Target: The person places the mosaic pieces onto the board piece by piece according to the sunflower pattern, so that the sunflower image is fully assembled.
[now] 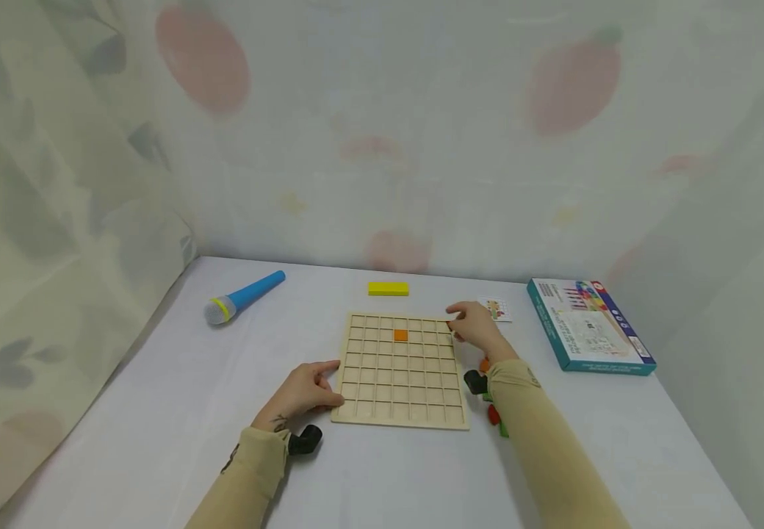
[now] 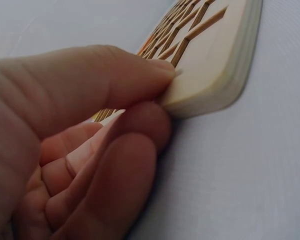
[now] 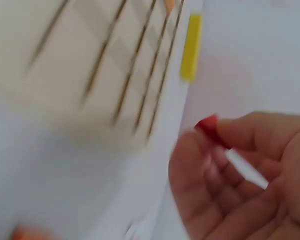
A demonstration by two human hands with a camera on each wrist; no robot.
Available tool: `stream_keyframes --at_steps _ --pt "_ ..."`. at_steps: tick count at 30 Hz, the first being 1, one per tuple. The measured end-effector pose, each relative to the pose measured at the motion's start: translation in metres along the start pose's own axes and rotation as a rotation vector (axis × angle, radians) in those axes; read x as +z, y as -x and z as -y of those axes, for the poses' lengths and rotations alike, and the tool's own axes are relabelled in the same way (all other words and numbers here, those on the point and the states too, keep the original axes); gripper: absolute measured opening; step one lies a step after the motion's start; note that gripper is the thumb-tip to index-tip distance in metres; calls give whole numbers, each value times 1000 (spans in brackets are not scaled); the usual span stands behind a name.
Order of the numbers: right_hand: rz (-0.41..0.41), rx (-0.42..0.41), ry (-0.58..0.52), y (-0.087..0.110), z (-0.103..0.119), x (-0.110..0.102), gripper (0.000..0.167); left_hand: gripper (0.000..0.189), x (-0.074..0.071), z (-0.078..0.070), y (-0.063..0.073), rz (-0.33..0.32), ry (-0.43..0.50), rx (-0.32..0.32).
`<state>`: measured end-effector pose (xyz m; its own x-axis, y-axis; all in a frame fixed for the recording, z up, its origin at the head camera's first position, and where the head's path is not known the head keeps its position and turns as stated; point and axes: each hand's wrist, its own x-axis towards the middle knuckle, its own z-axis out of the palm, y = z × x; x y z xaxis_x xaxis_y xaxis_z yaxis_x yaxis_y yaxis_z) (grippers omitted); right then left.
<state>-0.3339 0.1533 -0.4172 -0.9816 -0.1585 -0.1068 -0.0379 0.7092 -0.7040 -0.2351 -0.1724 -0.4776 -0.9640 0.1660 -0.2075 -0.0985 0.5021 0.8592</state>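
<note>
A pale wooden grid board (image 1: 400, 380) lies flat on the white table, with one orange square tile (image 1: 400, 336) in a cell of its upper part. At the board's left edge, near the front corner, my left hand (image 1: 301, 391) pinches the rim; the left wrist view has the thumb (image 2: 140, 75) on top and curled fingers against the side. Over the board's far right corner, my right hand (image 1: 477, 328) pinches a small red tile (image 3: 210, 129) between thumb and finger, apart from the board. The fingers hide part of this tile.
Loose red (image 1: 494, 414), green and orange pieces lie right of the board, partly behind the right forearm. A yellow block (image 1: 388, 289) sits beyond it. A small printed card (image 1: 497, 310) and a flat box (image 1: 590, 327) lie right; a blue toy microphone (image 1: 244, 297) lies left.
</note>
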Motion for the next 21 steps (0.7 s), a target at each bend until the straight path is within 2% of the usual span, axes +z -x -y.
stream_keyframes --at_steps 2,4,8,13,21 --pt "85 -68 -36 -9 16 10 34 76 -1 0 1 5 17 -7" --pt "145 -129 -27 -17 32 21 29 75 -1 0 2 7 33 -9" --pt "187 -203 57 -30 52 44 12 76 -1 0 3 9 34 -3" --pt "189 -208 109 -39 57 62 5 76 0 0 2 9 20 2" --pt "196 -204 169 -44 55 70 7 75 0 -1 2 15 24 -6"
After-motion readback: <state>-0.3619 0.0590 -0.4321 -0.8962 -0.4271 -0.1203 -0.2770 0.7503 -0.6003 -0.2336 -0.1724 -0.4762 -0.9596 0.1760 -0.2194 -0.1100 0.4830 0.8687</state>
